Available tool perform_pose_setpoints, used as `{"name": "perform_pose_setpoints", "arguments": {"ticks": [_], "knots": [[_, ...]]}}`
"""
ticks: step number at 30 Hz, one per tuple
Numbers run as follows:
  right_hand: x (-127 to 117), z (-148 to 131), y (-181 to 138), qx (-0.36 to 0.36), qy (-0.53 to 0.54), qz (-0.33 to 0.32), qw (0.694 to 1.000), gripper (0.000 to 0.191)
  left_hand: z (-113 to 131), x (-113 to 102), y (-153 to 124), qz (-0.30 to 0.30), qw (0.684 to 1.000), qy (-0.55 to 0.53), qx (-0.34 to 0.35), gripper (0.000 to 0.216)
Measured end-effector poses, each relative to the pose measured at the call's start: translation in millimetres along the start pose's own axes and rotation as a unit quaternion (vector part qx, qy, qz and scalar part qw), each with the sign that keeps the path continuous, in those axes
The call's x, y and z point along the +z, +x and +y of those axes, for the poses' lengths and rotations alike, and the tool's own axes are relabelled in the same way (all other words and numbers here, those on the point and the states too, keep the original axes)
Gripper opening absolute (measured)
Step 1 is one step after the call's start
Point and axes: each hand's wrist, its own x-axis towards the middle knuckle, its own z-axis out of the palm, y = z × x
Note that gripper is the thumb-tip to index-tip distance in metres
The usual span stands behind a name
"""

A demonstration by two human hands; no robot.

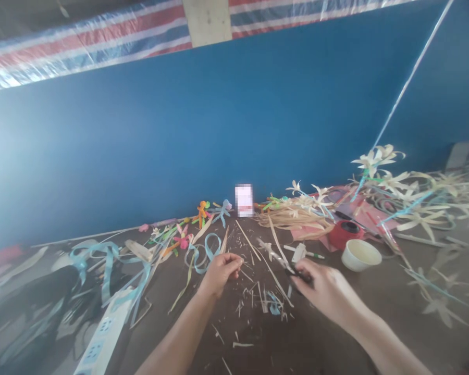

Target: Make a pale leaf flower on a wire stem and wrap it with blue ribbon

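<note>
My left hand (221, 272) is over the middle of the dark table, its thumb and fingertips pinched together. Whatever may be between those fingertips is too small to make out. In my right hand (323, 285) is a pair of scissors (287, 266) with dark handles, the blades pointing away to the upper left. A pale dried strip (276, 242) runs close beside the blades. Between and below both hands lie small straw-coloured clippings (241, 304) and a scrap of blue ribbon (274, 303). A looped blue ribbon (197, 258) lies just left of my left hand.
A white tub (361, 255) and a red tape roll (344, 234) stand right of my right hand. Pale flowers (418, 224) pile up at the right. A power strip (106, 333) lies at the lower left. A blue panel (219, 125) rises behind the table.
</note>
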Motion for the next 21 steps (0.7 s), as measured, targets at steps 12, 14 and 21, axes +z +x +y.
{"name": "perform_pose_setpoints", "arguments": {"ticks": [12, 14, 21], "knots": [[2, 131, -91, 0.292, -0.116, -0.038, 0.948, 0.028, 3, 7, -10, -0.014, 0.977, -0.201, -0.078, 0.018], [6, 140, -91, 0.29, -0.116, -0.038, 0.949, 0.028, 3, 8, -10, -0.016, 0.973, -0.213, -0.086, 0.019], [7, 167, -78, 0.239, -0.125, -0.032, 0.962, 0.026, 3, 6, -15, -0.004, 0.978, -0.198, -0.068, 0.02]]}}
